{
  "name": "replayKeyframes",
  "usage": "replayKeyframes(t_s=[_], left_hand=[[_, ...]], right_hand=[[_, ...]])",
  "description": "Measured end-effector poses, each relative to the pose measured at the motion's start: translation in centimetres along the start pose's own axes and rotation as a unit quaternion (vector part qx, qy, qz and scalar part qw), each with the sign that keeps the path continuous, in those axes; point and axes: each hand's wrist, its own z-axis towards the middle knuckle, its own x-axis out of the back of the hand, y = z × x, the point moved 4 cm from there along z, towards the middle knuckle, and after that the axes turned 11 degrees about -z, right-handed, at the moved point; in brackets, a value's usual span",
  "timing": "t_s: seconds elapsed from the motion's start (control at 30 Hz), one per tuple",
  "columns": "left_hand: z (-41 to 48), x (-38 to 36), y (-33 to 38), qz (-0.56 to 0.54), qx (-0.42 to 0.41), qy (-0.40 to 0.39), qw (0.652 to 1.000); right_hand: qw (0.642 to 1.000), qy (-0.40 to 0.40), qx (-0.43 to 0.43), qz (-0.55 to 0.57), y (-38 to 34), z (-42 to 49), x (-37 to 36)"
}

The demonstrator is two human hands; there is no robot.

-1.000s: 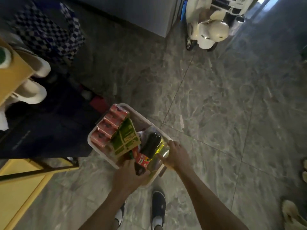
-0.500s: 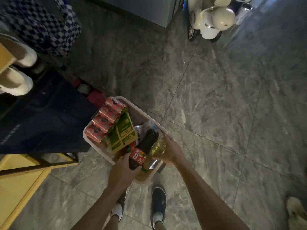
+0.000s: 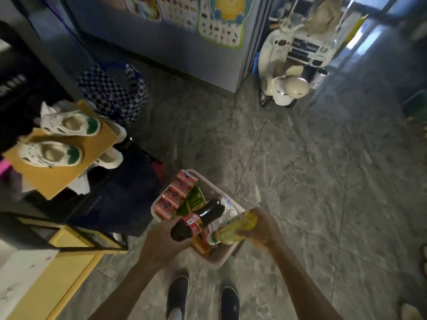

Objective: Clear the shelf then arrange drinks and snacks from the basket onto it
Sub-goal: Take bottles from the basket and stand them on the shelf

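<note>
From the head camera, looking down, a pale basket (image 3: 221, 259) sits on the grey marbled floor (image 3: 300, 181), just in front of the person's two dark shoes (image 3: 176, 294). The left hand (image 3: 161, 245) is wrapped around the lower end of a dark cola bottle (image 3: 198, 222) with a red label, which lies tilted over the basket. The right hand (image 3: 261, 229) is closed around a yellow-green bottle (image 3: 233, 229), held slanted above the basket's near right corner. Inside the basket, a row of red cans (image 3: 175, 195) lines the left wall, with green cartons (image 3: 193, 200) beside them and a clear wrapped packet (image 3: 227, 206) toward the far right side. To the left stands a yellow shelf (image 3: 62, 174); its top board carries a pair of white shoes with green heels (image 3: 69, 137), and more white shoes show on the level beneath. A dark garment hangs between the shelf and the basket. Farther off, a cream toy scooter (image 3: 282, 88) is parked by a grey cabinet.
</note>
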Motion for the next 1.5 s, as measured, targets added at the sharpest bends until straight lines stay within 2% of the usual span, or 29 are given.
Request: replayKeyframes(t_s=[0.2,0.4,0.5,0.57,0.8,1.13,1.33,1.5], left_hand=[[-2.6,10.7,3.7,-0.023,-0.05,0.046,0.997],[-7.4,19.4,4.9,-0.027,-0.064,0.075,0.995],[-11.4,22.8,5.1,-0.028,-0.054,0.104,0.993],[-14.6,24.6,4.7,-0.024,-0.046,0.127,0.991],[-29.1,29.2,1.3,-0.023,0.026,0.262,0.964],[-50.3,34.0,-8.2,-0.004,0.147,0.416,0.897],[-59.8,37.7,-16.0,-0.014,0.207,0.452,0.868],[-64.4,42.4,-23.5,0.007,0.212,0.43,0.878]], right_hand=[[0.998,0.055,0.029,0.021,-7.7,-5.0,7.5],[0.987,0.081,0.136,0.007,-17.0,-10.3,12.0],[0.981,0.063,0.182,-0.014,-21.6,-13.6,12.6],[0.978,0.054,0.201,0.018,-23.5,-14.3,12.0],[0.932,0.024,0.356,-0.063,-32.8,-21.4,8.5],[0.85,-0.08,0.512,-0.092,-46.6,-34.2,-2.4],[0.814,-0.115,0.561,-0.097,-54.0,-41.6,-11.0],[0.817,-0.123,0.555,-0.097,-58.9,-46.1,-18.6]])
